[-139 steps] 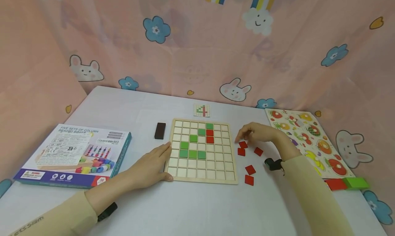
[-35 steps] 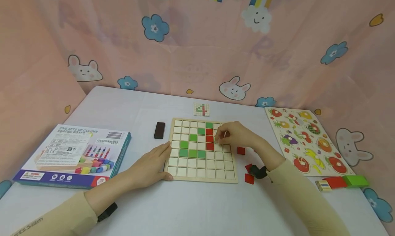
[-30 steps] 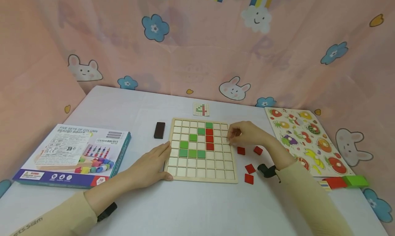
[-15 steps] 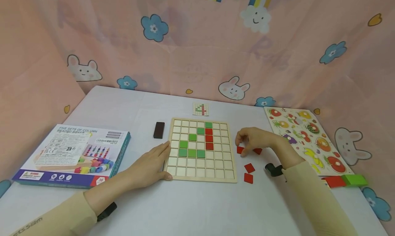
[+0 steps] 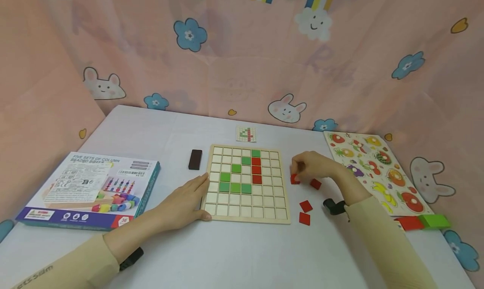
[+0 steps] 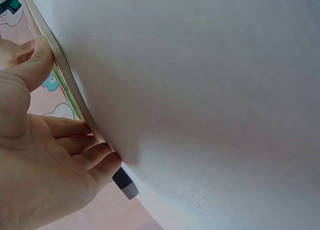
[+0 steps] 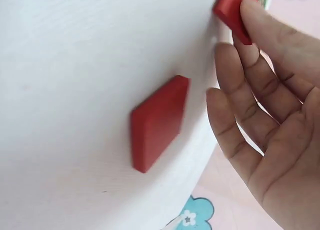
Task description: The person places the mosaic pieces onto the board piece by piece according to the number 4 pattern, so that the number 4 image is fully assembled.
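My left hand [image 5: 185, 203] rests along the left edge of a wooden grid board [image 5: 263, 214], fingers extended and thumb at the near corner. In the left wrist view its fingertips touch the board's side. Several green tiles [image 5: 235, 188] lie in the board's cells, and 3 red tiles [image 5: 256, 169] form a column under the topmost green one. Right of the board, my right hand [image 5: 315, 165] pinches a red square tile [image 7: 231, 12], tilted, with the thumb on its face. Another red tile [image 7: 157, 125] lies on the table close by; 2 more red tiles [image 5: 304, 218] lie nearer me.
A small pattern card [image 5: 246, 134] lies beyond the board, and a dark block [image 5: 195, 159] to its left. A boxed bead set [image 5: 90, 215] stands at the left. On the right are a fruit puzzle board [image 5: 364, 184], a red block [image 5: 410, 223] and a green block [image 5: 435, 221].
A third red tile now lies in the board's red column. My right hand has gone from the board back to the loose tiles and taken hold of one. The left hand has stayed put.
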{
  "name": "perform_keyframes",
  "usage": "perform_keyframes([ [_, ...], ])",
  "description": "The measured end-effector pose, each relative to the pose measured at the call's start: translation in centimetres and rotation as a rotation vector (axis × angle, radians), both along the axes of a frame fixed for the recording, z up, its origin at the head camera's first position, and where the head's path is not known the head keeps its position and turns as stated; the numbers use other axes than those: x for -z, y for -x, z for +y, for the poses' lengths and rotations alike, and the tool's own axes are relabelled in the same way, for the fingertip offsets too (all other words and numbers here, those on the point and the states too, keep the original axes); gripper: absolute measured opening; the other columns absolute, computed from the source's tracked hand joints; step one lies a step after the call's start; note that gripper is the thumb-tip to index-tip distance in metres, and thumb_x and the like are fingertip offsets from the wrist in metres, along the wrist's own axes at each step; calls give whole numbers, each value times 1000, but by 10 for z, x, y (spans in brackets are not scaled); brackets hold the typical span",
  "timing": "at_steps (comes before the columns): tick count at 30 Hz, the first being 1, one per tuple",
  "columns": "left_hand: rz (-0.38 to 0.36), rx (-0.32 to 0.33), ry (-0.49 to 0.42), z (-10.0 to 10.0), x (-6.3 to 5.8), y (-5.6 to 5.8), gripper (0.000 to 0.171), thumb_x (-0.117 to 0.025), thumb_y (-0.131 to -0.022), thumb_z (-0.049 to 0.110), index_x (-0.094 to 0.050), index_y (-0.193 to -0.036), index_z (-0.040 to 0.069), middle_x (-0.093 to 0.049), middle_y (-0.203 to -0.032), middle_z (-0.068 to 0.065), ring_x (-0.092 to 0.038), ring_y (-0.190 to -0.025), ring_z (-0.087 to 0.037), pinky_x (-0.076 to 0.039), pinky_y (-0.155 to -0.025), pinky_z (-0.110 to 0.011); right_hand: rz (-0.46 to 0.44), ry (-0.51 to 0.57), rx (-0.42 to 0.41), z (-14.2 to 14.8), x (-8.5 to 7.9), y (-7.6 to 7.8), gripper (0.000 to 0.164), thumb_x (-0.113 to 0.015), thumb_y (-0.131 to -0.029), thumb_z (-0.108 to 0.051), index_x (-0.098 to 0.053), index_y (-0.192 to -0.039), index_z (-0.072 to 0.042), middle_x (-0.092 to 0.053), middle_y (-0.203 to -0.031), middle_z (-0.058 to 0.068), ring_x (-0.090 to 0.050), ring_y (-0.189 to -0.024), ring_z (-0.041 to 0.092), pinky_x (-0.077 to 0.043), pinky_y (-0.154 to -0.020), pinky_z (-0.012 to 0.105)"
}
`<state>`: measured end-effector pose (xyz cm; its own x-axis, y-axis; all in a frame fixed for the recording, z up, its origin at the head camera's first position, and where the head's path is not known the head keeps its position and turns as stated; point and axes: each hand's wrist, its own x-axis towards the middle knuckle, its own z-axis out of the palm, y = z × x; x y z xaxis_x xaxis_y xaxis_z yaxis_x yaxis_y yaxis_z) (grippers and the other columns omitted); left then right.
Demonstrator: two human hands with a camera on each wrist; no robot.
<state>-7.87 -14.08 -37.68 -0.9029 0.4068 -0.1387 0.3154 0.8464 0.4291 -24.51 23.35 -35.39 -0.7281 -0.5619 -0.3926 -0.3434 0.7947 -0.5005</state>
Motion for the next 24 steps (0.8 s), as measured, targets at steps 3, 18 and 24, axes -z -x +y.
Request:
perform_keyframes([
  [3,-4,-3,-1,0,0,0,93,-73,-86,40,-27,-152,-6,-19,-165,-22,-24,-151,-42,-30,-119,-60,17,51,-10,-1,-3,2,5,-71,-86,-11,-68,-88,-15,-66,-85,1,-56,-82,18,-49,-72,29],
  [18,12,2,-7,-1,-2,-1,92,-73,-86,40,-29,-151,-8,-21,-163,-24,-26,-150,-44,-31,-118,-60,36,234,-88,-62,-9,-27,8,-75,-86,-10,-73,-94,-12,-72,-87,1,-61,-80,13,-54,-74,20],
  [24,15,1,-7,-1,0,0,94,-74,-85,41,-28,-152,-7,-20,-164,-23,-25,-151,-43,-30,-119,-59,40,234,-150,-80,-8,-37,11,-71,-88,-6,-74,-97,-12,-74,-92,0,-63,-82,11,-56,-77,20],
])
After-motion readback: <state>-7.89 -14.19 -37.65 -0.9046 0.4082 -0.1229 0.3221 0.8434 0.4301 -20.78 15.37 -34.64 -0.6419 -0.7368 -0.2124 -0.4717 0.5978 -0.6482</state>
